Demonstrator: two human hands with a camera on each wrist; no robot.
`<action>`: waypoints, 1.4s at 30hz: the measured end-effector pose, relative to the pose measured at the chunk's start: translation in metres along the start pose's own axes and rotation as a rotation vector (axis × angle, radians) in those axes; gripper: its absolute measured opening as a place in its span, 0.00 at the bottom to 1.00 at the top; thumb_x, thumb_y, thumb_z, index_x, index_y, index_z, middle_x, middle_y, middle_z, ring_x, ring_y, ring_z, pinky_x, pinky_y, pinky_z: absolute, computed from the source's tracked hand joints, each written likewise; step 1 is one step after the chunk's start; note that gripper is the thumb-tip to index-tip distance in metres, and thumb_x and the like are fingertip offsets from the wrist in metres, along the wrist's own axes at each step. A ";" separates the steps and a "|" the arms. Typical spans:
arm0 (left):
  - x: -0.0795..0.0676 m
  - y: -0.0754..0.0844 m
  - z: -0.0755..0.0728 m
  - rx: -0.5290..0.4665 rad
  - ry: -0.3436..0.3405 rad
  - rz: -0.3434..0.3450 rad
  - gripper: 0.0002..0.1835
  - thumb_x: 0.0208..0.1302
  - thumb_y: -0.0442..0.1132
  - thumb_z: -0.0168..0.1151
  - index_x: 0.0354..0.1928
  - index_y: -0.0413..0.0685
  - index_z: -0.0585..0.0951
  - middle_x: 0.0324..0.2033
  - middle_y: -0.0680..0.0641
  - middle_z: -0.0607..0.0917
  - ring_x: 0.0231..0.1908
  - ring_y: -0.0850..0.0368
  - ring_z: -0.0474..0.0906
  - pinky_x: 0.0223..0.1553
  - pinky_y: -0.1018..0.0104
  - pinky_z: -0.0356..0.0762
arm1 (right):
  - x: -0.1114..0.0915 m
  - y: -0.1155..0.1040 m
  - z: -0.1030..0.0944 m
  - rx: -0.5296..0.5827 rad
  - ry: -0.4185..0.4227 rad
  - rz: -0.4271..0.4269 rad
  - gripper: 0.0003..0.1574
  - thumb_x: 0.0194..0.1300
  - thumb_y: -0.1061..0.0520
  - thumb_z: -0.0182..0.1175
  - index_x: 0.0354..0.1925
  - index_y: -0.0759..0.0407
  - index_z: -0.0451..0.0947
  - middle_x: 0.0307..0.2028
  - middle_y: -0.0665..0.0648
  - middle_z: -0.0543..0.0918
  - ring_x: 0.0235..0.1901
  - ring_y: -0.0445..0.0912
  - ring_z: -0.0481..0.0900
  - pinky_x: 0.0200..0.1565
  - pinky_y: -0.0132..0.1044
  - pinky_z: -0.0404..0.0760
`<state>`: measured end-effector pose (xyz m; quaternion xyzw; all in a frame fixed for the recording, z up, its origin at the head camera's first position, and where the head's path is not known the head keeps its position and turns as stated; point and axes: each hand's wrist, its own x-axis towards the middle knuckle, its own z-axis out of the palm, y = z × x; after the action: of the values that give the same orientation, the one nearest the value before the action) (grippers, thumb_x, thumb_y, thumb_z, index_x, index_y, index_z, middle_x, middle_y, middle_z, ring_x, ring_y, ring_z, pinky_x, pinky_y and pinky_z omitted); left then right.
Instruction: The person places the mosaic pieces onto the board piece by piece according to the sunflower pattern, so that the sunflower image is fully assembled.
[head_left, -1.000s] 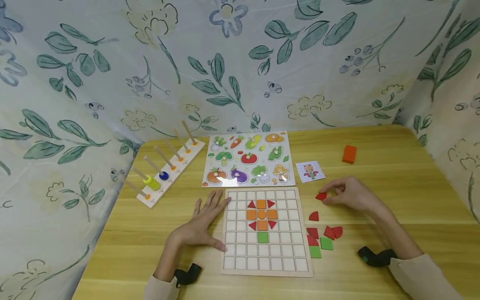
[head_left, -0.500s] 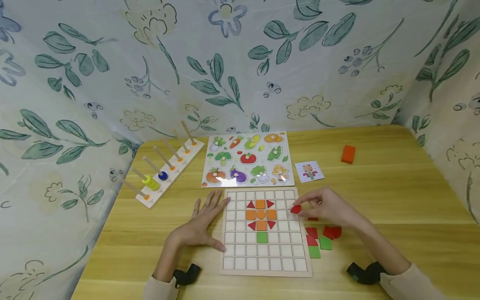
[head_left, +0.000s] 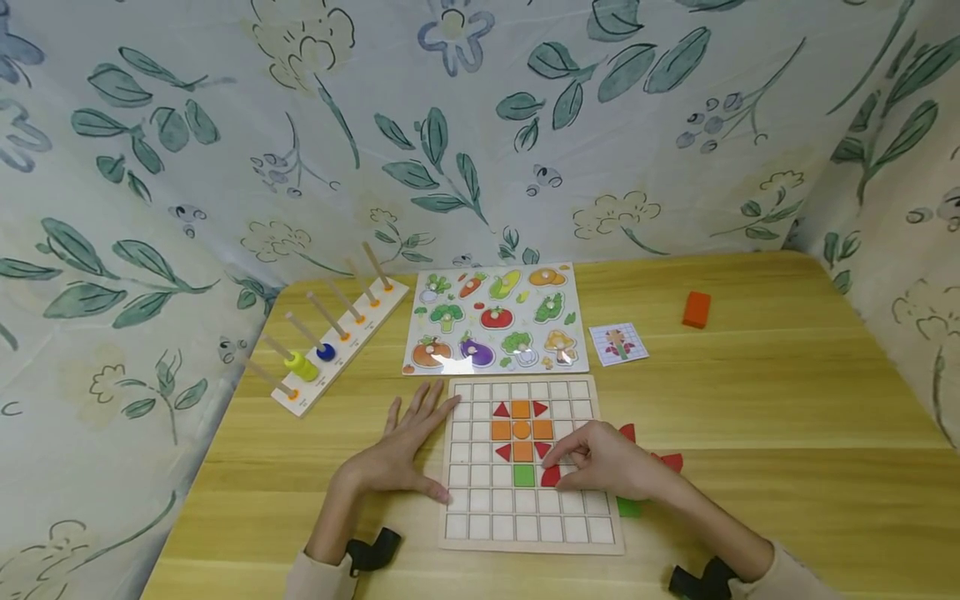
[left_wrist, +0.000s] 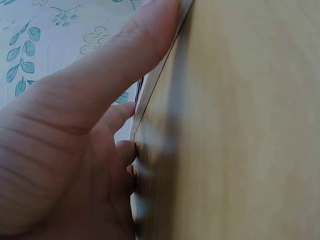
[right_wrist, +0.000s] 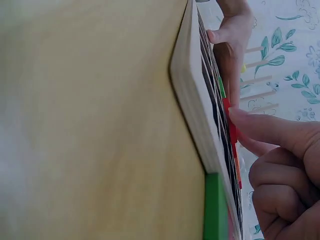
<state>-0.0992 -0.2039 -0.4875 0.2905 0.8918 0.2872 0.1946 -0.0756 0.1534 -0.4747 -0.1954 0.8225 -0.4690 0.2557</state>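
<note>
My right hand pinches a red quarter-circle piece between thumb and index finger, at the grid cell just right of a green square. In the right wrist view the red piece stands at the surface of the wooden grid board. Orange squares around an orange circle, with red triangles at the corners, sit in the board's cells above. My left hand lies with fingers spread, thumb and fingertips along the left edge of the grid board.
Partly behind my right hand lie loose red pieces and a green square. A pattern card, a vegetable puzzle board and an orange-red block are farther back. A peg rack with yellow and blue rings stands left.
My right hand has carried the red quarter-circle from beyond the board's right side, left and toward me, to the cell beside the green square. The left hand has stayed in place.
</note>
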 end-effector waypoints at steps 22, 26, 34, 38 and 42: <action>-0.001 0.000 0.000 0.002 0.000 0.000 0.72 0.45 0.60 0.83 0.84 0.54 0.44 0.83 0.42 0.30 0.82 0.38 0.20 0.75 0.28 0.15 | 0.003 0.003 0.008 -0.003 0.028 -0.026 0.11 0.58 0.57 0.77 0.41 0.50 0.92 0.14 0.46 0.62 0.18 0.35 0.57 0.23 0.27 0.56; -0.001 -0.001 0.001 0.009 0.000 -0.002 0.73 0.45 0.60 0.83 0.84 0.54 0.44 0.83 0.41 0.30 0.82 0.38 0.20 0.75 0.28 0.15 | 0.004 0.003 0.008 -0.009 0.027 -0.015 0.11 0.58 0.58 0.77 0.41 0.50 0.92 0.14 0.46 0.62 0.18 0.36 0.56 0.23 0.27 0.56; -0.001 0.001 0.001 0.010 -0.001 -0.005 0.72 0.45 0.60 0.83 0.84 0.54 0.45 0.83 0.41 0.30 0.82 0.37 0.20 0.74 0.28 0.14 | 0.003 0.003 0.005 -0.004 0.016 -0.003 0.11 0.57 0.58 0.77 0.41 0.51 0.92 0.14 0.46 0.61 0.17 0.36 0.56 0.23 0.27 0.57; -0.001 0.002 0.001 0.015 0.000 -0.007 0.73 0.44 0.60 0.83 0.84 0.54 0.45 0.83 0.42 0.30 0.82 0.37 0.20 0.74 0.28 0.14 | 0.002 0.004 0.002 0.033 -0.006 -0.020 0.13 0.58 0.58 0.77 0.44 0.53 0.91 0.15 0.46 0.60 0.17 0.37 0.56 0.23 0.27 0.57; -0.001 0.003 0.000 0.011 -0.001 -0.008 0.73 0.44 0.60 0.83 0.84 0.54 0.45 0.83 0.42 0.30 0.82 0.37 0.20 0.74 0.28 0.14 | -0.002 0.002 -0.009 0.059 0.000 -0.001 0.14 0.60 0.57 0.76 0.46 0.54 0.91 0.16 0.47 0.59 0.18 0.38 0.56 0.23 0.28 0.55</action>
<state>-0.0972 -0.2027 -0.4861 0.2882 0.8943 0.2814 0.1947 -0.0799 0.1619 -0.4721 -0.1884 0.8081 -0.4932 0.2613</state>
